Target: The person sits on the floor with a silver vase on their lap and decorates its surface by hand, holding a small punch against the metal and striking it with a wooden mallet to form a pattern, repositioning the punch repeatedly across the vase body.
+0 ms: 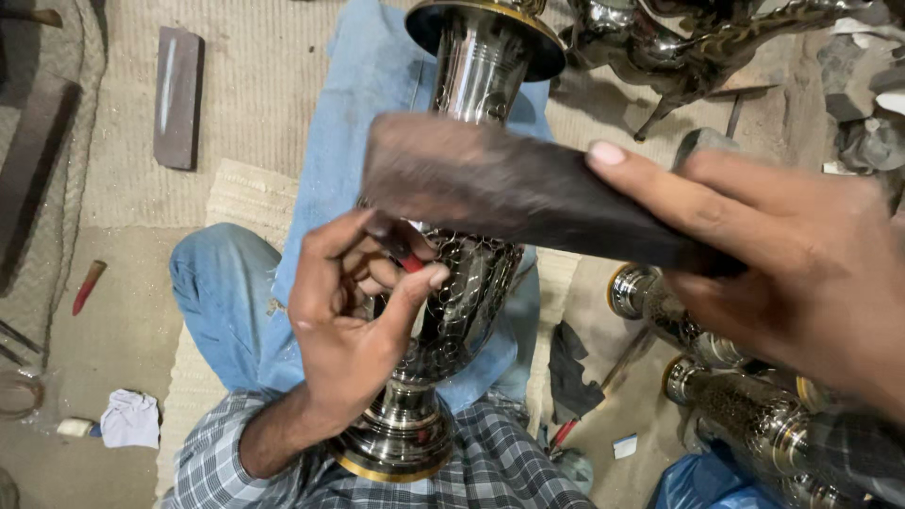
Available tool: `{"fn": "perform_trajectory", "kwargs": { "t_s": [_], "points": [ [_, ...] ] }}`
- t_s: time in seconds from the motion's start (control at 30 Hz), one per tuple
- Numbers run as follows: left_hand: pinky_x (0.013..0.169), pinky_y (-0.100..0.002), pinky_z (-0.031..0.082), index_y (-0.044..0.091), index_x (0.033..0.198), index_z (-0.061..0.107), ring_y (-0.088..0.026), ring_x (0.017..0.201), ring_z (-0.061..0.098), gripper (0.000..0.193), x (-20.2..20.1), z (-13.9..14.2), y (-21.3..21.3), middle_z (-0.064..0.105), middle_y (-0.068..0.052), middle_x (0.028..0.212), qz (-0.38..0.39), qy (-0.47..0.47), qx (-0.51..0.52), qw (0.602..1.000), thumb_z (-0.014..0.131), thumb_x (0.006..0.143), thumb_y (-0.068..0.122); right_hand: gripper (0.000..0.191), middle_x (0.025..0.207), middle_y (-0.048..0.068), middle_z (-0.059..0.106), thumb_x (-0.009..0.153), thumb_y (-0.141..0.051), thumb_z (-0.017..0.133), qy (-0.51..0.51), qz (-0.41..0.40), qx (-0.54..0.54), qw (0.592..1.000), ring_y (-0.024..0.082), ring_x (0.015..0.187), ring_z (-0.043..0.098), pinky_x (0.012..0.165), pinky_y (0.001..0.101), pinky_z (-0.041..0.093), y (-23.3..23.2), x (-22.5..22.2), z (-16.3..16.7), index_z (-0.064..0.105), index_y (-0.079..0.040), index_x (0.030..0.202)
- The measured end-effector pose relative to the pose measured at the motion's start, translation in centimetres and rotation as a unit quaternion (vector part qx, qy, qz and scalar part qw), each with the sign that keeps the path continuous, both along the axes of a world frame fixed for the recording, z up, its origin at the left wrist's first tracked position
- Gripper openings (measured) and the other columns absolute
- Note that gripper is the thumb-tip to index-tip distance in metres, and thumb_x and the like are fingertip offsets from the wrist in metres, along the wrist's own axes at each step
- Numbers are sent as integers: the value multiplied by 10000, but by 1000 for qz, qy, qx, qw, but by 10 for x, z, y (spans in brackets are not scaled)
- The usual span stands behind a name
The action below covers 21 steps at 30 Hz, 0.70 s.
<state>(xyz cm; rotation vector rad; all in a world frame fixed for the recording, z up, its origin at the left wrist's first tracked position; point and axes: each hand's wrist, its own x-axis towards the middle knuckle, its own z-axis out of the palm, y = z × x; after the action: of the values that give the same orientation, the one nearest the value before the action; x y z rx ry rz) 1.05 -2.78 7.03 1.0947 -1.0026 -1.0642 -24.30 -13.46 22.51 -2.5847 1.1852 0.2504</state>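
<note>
Left hand [349, 320] pinches a red-tipped tool [407, 256] (on vase [462, 283]); right hand [801, 254] grips block [518, 193].

One camera only, worn on the person's head, looks steeply down over the lap and the floor [132, 245] in front, so the top of the frame lies farthest from the body. It sits very near the work: the right hand [801, 273] looms large and slightly blurred, perhaps nearest the lens, the left hand [353, 311] lower.
</note>
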Motion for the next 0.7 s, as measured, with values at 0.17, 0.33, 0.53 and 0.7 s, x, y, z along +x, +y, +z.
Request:
{"fn": "perform_trajectory", "kwargs": {
  "t_s": [0.17, 0.33, 0.53, 0.7],
  "points": [
    [698, -173, 508, -5, 1384, 448, -32, 771, 588, 520, -1, -5, 5, 695, -131, 1128, -4, 17, 10, 1000, 747, 967, -89, 978, 936, 102, 641, 644, 21, 796, -45, 29, -27, 998, 210, 671, 632, 576, 360, 539, -12, 16, 12, 466, -223, 1532],
    [676, -157, 520, 6, 1391, 444, -42, 815, 637, 518, -5, -6, 6, 700, -138, 1090, 7, 13, -23, 1000, 751, 982, -81, 985, 1063, 121, 653, 633, 19, 789, -58, 30, 1, 998, 223, 764, 676, 618, 345, 559, -17, 31, 18, 455, -213, 1529],
    [581, -210, 519, -9, 1249, 616, -88, 720, 705, 362, 7, 2, -14, 808, -108, 1039, -68, -136, -36, 988, 752, 913, -27, 947, 1326, 187, 647, 651, 40, 727, -166, 22, 39, 985, 237, 978, 734, 715, 301, 587, -17, 11, 3, 430, -126, 1534],
    [740, -243, 660, 41, 1368, 620, -170, 958, 819, 445, 13, 16, -24, 783, -117, 1185, -149, -147, -65, 976, 733, 942, -21, 1042, 954, 59, 720, 656, -62, 844, 5, -120, 82, 989, 169, 730, 687, 628, 297, 584, -2, -22, -13, 426, -266, 1588]
  ]
}}
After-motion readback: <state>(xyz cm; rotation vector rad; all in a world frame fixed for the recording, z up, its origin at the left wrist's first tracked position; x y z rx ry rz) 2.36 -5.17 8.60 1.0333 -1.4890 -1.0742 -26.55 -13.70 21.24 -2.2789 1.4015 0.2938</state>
